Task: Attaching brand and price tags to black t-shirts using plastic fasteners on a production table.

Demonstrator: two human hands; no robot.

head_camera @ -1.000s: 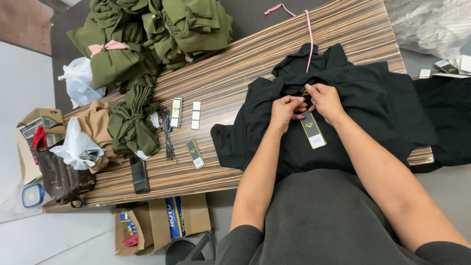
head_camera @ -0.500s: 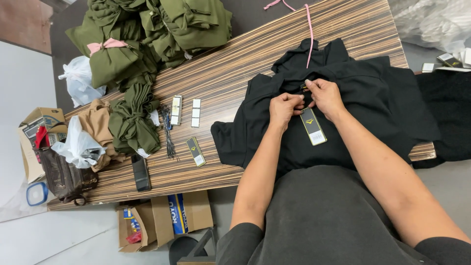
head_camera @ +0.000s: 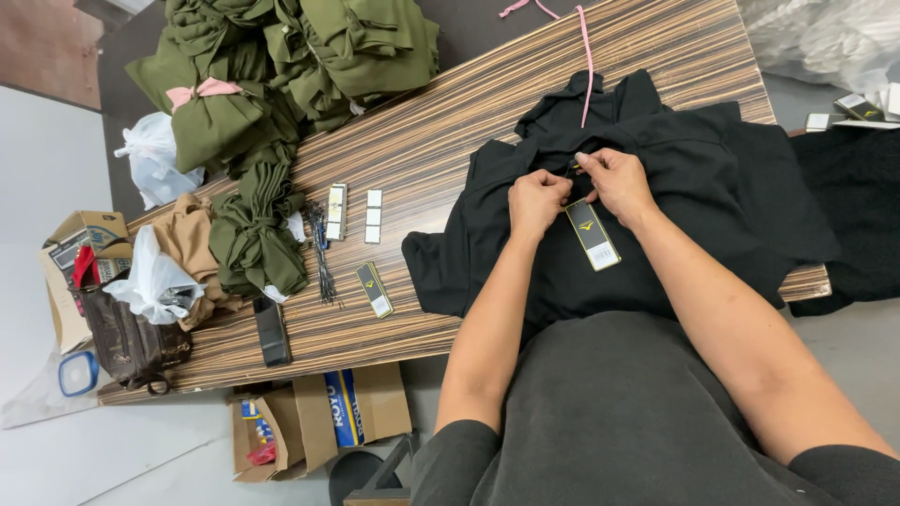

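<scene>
Here I see both hands meeting right of centre in the frame, over a black garment (head_camera: 675, 197) spread flat on the striped wooden table (head_camera: 450, 122). The left hand (head_camera: 537, 201) is clenched, pinching the fabric just beside the right one. The right hand (head_camera: 614, 183) pinches the top of a black hang tag with a yellow mark (head_camera: 592, 234), which lies on the garment directly below the fingers; I cannot tell how the tag is joined to the cloth. A pink cord (head_camera: 587, 56) trails from the garment toward the top edge. Left of centre, a second black tag (head_camera: 374, 289) lies on the table, near a bundle of thin black ties (head_camera: 322, 253) and small white labels (head_camera: 373, 215). Olive-green folded clothes (head_camera: 309, 56) fill the upper left, and a brown bag (head_camera: 127, 342) sits at the lower left.
</scene>
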